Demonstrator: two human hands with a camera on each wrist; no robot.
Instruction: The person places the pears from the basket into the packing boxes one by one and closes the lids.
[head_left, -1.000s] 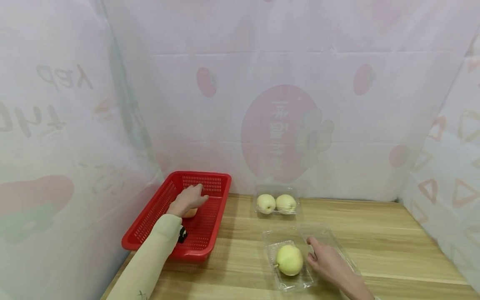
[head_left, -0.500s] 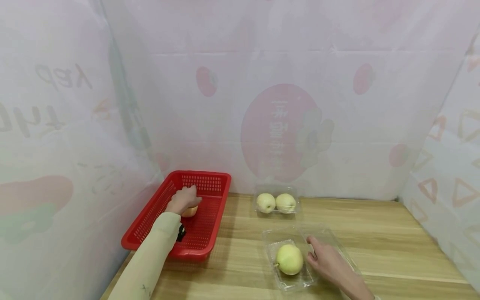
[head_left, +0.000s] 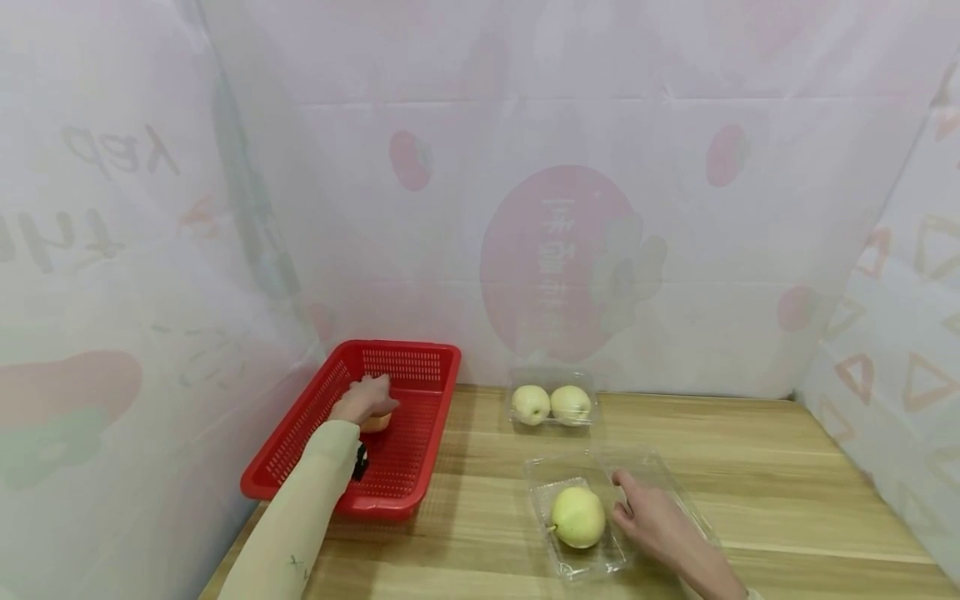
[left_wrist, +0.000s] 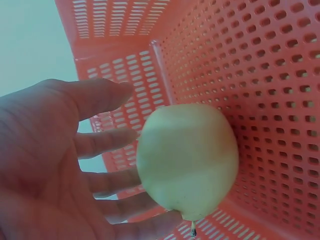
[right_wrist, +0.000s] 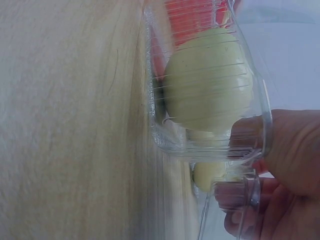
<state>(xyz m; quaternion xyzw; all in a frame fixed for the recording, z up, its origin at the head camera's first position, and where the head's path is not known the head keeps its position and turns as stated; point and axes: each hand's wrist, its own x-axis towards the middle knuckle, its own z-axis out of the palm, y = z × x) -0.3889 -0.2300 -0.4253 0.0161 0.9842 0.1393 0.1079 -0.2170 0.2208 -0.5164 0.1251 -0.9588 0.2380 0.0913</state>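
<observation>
Reaching into the red perforated plastic basket [head_left: 420,367] with my left hand [head_left: 365,400], I have my fingers [left_wrist: 100,97] curled loosely over a round pale yellow-green pear [left_wrist: 187,160]. It lies just beyond my palm, on the basket floor near the far end; whether I truly grip it, I cannot tell. Its stem [left_wrist: 193,231] points back toward my wrist, so its long axis runs along my reach. My right hand [head_left: 656,521] pinches the wall of a clear plastic clamshell tray [head_left: 577,567] holding a second pear [head_left: 577,517], well apart on the wooden table [head_left: 787,500].
</observation>
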